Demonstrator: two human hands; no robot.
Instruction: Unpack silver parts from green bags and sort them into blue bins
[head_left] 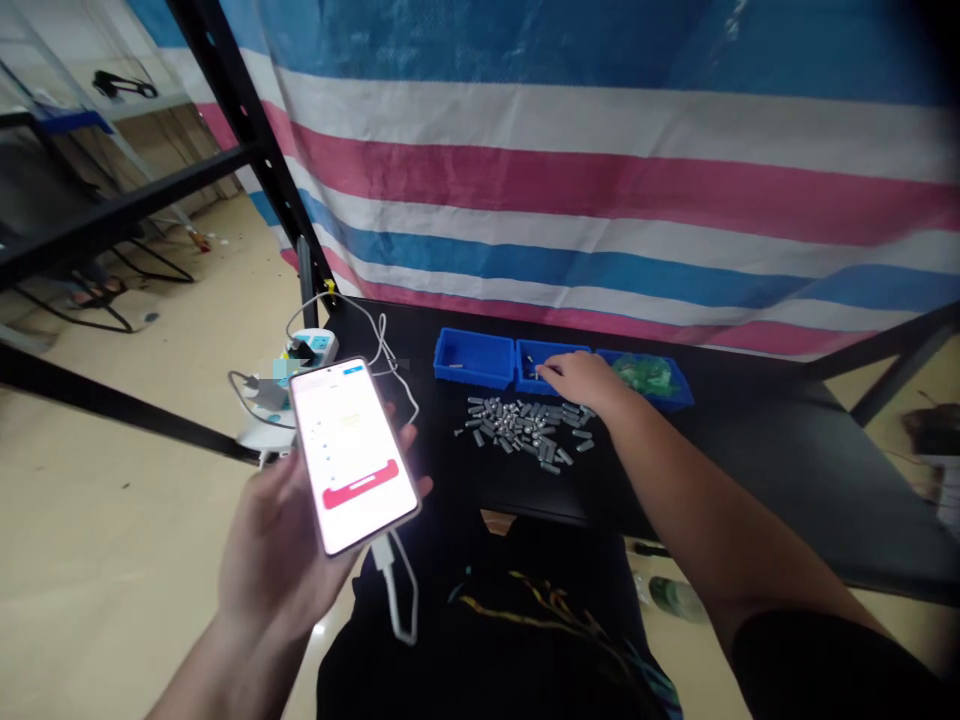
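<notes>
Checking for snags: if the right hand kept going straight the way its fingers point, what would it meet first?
Probably the middle blue bin: the right hand points left and away, fingertips at or over its near rim. Contact is unclear; the grey metal pieces lie nearer, beside that line.

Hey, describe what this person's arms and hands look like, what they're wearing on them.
Both hands are bare: no gloves, rings or watch show on the left hand or the right hand. The left forearm is uncovered as far as the picture's edge. The right forearm is uncovered too, up to a short black sleeve at the upper arm. No markings are visible on either arm.
</notes>
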